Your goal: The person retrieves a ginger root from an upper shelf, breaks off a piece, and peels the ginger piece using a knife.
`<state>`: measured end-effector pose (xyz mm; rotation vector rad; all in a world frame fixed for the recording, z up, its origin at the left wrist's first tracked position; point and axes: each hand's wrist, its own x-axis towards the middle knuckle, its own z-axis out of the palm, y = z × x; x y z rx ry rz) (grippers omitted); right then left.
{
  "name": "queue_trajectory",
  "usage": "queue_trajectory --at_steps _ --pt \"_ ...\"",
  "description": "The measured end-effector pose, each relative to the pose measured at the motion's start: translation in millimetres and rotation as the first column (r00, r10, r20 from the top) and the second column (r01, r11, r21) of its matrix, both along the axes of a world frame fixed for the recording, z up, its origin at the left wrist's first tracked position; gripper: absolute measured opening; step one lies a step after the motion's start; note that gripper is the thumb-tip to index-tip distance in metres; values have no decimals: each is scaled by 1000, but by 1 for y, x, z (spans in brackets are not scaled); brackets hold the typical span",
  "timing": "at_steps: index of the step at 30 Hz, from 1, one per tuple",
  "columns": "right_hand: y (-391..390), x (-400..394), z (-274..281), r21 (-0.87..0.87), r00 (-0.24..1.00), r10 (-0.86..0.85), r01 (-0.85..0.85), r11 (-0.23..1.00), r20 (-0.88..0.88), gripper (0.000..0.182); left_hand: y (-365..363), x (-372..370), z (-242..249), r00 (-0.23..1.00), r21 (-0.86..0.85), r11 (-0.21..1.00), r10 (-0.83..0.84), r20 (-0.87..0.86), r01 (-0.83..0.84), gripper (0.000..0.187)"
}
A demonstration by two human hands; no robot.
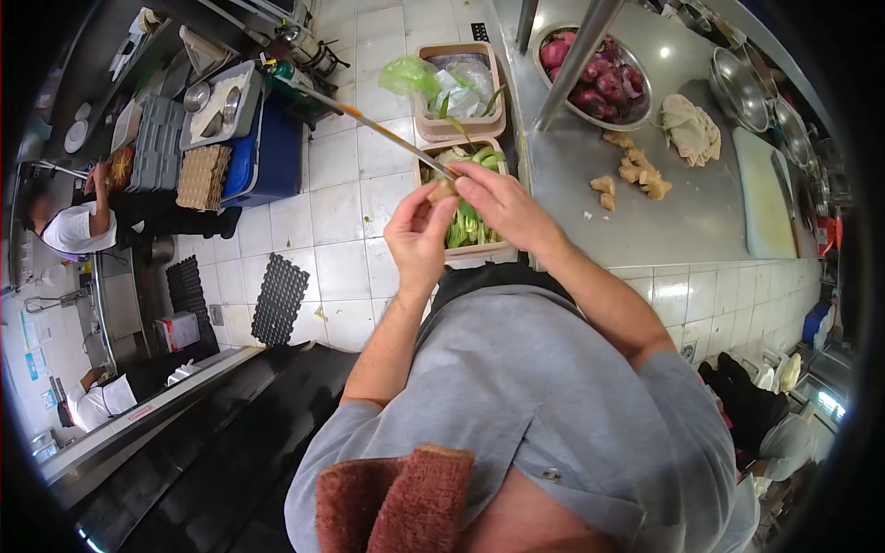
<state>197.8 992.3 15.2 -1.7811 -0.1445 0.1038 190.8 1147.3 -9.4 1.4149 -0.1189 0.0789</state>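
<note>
My left hand [421, 238] is closed around a small tan piece of ginger [442, 191], above a bin with green vegetable trimmings [471, 226]. A long knife [392, 136] is in my right hand [501, 205], its blade pointing up and to the left, the edge near the ginger. My fingers hide the handle and part of the ginger. On the steel counter to the right lie a large ginger root [643, 173] and a smaller ginger piece [604, 193].
A bowl of red onions [604, 85], a crumpled cloth [690, 131] and a cutting board [762, 194] are on the counter [599, 235]. A second bin [496, 126] holds plastic bags. Co-workers [83, 221] stand at the left. A rack post [579, 64] rises beside the onions.
</note>
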Motion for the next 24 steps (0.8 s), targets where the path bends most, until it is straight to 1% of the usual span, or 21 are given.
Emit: queue_trajectory --at_steps 2,3,5,6,7,8,9,10,11,14,16,18,22,24 --pt "-8 -1 0 -20 997 19 -21 1000 -78 50 9 8 -7 991 -252 968 -24 -132 -10 29" --pt "-11 -3 -5 -3 999 21 -21 1000 -48 52 16 10 -8 992 -251 968 -7 -125 -24 29" --pt "-5 -3 -5 25 999 37 -36 999 -16 54 28 13 -8 966 -407 906 -199 -165 117 32" --pt "-2 -4 -4 11 994 91 -92 996 56 55 29 14 -10 962 -464 877 -222 -160 125 30" --pt "-1 -6 0 -9 982 140 -140 990 127 57 31 14 -11 963 -462 878 -219 -160 124 30" --pt "3 -8 5 -72 978 153 -144 987 145 57 31 14 -12 965 -493 861 -221 -138 126 29" --pt "6 -10 13 -72 978 147 -137 988 147 57 30 15 -13 967 -524 842 -225 -117 132 28" --pt "7 -11 21 -120 979 179 -166 979 101 57 30 15 -16 970 -538 838 -199 -142 93 28" --pt "8 -12 25 -168 976 210 -199 966 52 57 31 14 -18 969 -538 837 -204 -141 98 28" --pt "10 -13 18 -145 977 188 -173 974 96 57 32 13 -20 968 -558 826 -197 -156 78 26" --pt "10 -14 17 -140 978 180 -164 976 106 57 30 11 -18 973 -526 847 -176 -150 72 26" --pt "10 -14 19 -193 981 160 -136 972 113 54 27 8 -15 976 -510 858 -158 -151 60 26" --pt "9 -9 18 -187 986 148 -132 973 75 48 22 7 -11 981 -470 880 -142 -135 62 23" --pt "9 -6 4 -140 974 109 -82 987 197 42 17 4 -5 977 -455 889 -146 -158 59 22"
